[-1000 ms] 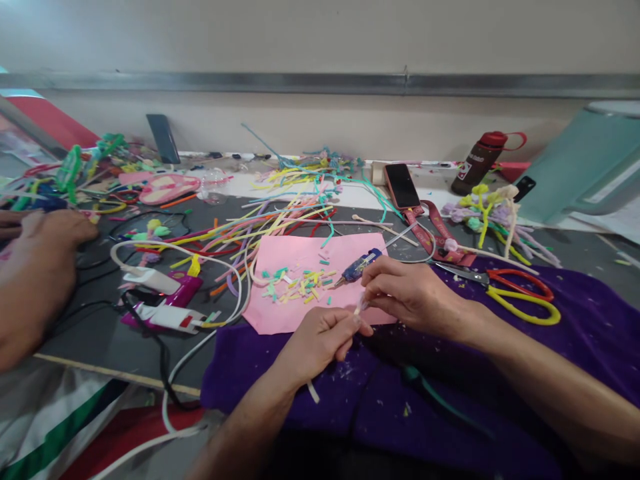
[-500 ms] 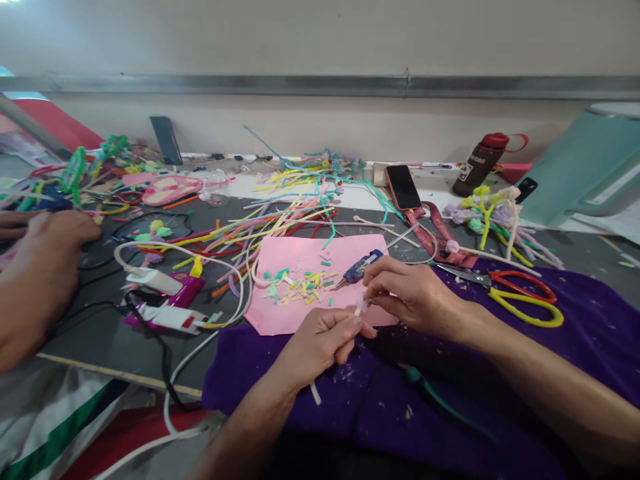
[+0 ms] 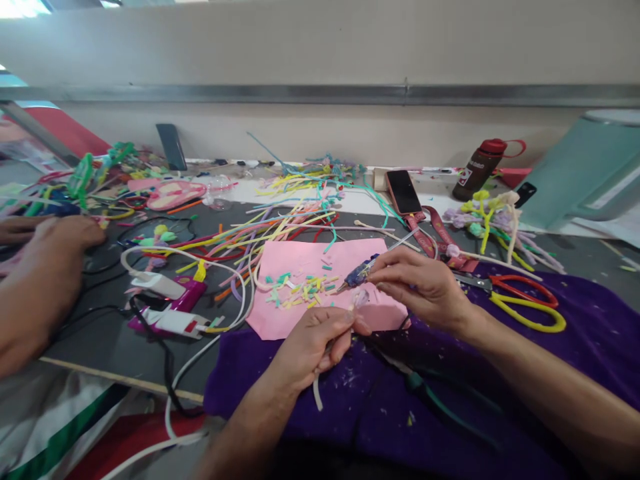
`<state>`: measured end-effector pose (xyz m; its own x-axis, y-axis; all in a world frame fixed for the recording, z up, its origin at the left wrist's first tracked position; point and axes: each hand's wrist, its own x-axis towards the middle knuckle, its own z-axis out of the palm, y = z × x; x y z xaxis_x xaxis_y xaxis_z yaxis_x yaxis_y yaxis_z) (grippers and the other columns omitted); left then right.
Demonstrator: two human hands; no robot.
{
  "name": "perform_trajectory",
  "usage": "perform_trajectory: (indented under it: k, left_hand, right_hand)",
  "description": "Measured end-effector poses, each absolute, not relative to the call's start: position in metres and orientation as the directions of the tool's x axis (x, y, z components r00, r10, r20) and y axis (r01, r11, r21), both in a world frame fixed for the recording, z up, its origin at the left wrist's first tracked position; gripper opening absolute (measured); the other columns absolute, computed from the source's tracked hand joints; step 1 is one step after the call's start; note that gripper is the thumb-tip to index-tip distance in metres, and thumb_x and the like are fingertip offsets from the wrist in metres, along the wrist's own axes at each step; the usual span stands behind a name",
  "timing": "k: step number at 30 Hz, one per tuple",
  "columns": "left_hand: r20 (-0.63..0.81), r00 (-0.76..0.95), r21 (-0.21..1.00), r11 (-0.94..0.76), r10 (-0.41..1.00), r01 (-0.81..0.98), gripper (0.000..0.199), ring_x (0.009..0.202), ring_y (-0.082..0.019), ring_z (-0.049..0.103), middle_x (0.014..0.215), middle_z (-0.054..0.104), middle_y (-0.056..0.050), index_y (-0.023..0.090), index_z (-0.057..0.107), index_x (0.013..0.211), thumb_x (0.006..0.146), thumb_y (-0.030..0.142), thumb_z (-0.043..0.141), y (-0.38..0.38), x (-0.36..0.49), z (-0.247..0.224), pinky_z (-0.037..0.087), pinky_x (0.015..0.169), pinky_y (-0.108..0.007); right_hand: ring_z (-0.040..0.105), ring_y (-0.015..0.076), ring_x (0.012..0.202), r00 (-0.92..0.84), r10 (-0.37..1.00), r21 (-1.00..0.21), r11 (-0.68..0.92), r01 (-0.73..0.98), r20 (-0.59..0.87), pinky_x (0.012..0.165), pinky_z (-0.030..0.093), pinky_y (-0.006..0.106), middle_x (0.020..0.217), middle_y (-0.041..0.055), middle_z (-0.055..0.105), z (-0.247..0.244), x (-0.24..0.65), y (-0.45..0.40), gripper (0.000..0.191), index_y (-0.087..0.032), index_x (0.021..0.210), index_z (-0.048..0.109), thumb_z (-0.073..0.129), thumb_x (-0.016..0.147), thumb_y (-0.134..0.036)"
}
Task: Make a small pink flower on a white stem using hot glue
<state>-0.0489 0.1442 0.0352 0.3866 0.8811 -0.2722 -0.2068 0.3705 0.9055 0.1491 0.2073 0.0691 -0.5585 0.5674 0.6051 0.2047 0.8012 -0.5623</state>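
Observation:
My left hand [image 3: 320, 340] pinches a white pipe cleaner, whose pale lilac looped end [image 3: 360, 298] rises above the fingertips; its white tail [image 3: 318, 393] hangs below. My right hand [image 3: 423, 283] has its fingers closed at the body of a small blue hot glue gun [image 3: 361, 271]. The gun's metal tip points left over a pink sheet [image 3: 280, 252]. Short yellow, green and white pipe cleaner snippets [image 3: 307, 291] lie scattered there. Green-handled pliers [image 3: 417, 383] rest on the purple cloth [image 3: 370, 407] below my hands.
Scissors [image 3: 525, 303] with red and yellow handles lie right. Behind are long pipe cleaners [image 3: 280, 227], a phone [image 3: 403, 192], a dark bottle [image 3: 477, 170] and a large green tumbler [image 3: 585, 170]. Left are a magenta power strip [image 3: 187, 297] with cables and another person's hand [image 3: 63, 247].
My right hand has left the pale looped piece and moved up to the glue gun. My left hand keeps hold of the pipe cleaner. The view has shifted slightly.

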Motion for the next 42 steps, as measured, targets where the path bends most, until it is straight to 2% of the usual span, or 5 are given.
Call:
perform_trajectory:
  k: [9,22,26,34,42]
  left_hand:
    - [-0.222,0.280,0.931,0.288,0.934,-0.224,0.028,0.027,-0.002,0.022,0.038,0.043,0.006,0.012,0.068,0.084,0.083,0.035,0.052,0.142,-0.044,0.038,0.011,0.031,-0.017]
    - [-0.150,0.190,0.988,0.156,0.970,-0.017,0.033,0.035,-0.004,0.029,0.046,0.043,0.006,0.013,0.065,0.088,0.084,0.041,0.049,0.140,-0.043,0.037,0.019,0.037,-0.018]
    - [-0.103,0.156,0.989,0.085,0.982,0.118,0.033,0.037,-0.004,0.032,0.048,0.044,0.005,0.014,0.061,0.071,0.085,0.041,0.047,0.140,-0.041,0.038,0.022,0.039,-0.019]
    - [-0.017,0.124,0.929,-0.030,0.992,0.369,0.035,0.044,-0.008,0.039,0.048,0.046,0.004,0.016,0.054,0.059,0.085,0.039,0.045,0.138,-0.040,0.041,0.030,0.046,-0.019]
    - [-0.029,0.134,0.922,-0.025,0.991,0.385,0.035,0.045,-0.009,0.040,0.048,0.047,0.003,0.018,0.053,0.058,0.084,0.040,0.046,0.139,-0.041,0.042,0.031,0.047,-0.020]
  right_hand:
    - [0.056,0.0094,0.058,-0.490,0.746,-0.744,0.618,0.255,0.451,0.055,0.043,0.020,0.069,0.0018,0.063,0.062,0.143,0.202,0.011,-0.016,0.081,0.068,0.057,0.083,-0.019]
    - [0.051,0.0082,0.052,-0.440,0.872,-0.932,0.318,0.172,0.215,0.048,0.039,0.019,0.062,-0.0004,0.061,0.057,0.129,0.191,0.009,-0.014,0.073,0.065,0.061,0.076,-0.022]
    - [0.056,0.0105,0.058,-0.472,0.872,-0.977,0.194,0.091,0.129,0.050,0.042,0.020,0.068,0.0019,0.065,0.053,0.128,0.190,0.016,-0.014,0.075,0.063,0.064,0.075,-0.030]
    - [0.059,0.0109,0.061,-0.457,0.883,-0.980,0.170,0.099,0.106,0.050,0.044,0.019,0.069,0.0020,0.066,0.048,0.125,0.189,0.015,-0.015,0.073,0.063,0.065,0.075,-0.029]
    - [0.058,0.0109,0.062,-0.459,0.882,-0.972,0.189,0.139,0.106,0.049,0.044,0.020,0.069,0.0029,0.066,0.048,0.124,0.189,0.015,-0.014,0.075,0.064,0.058,0.080,-0.026]
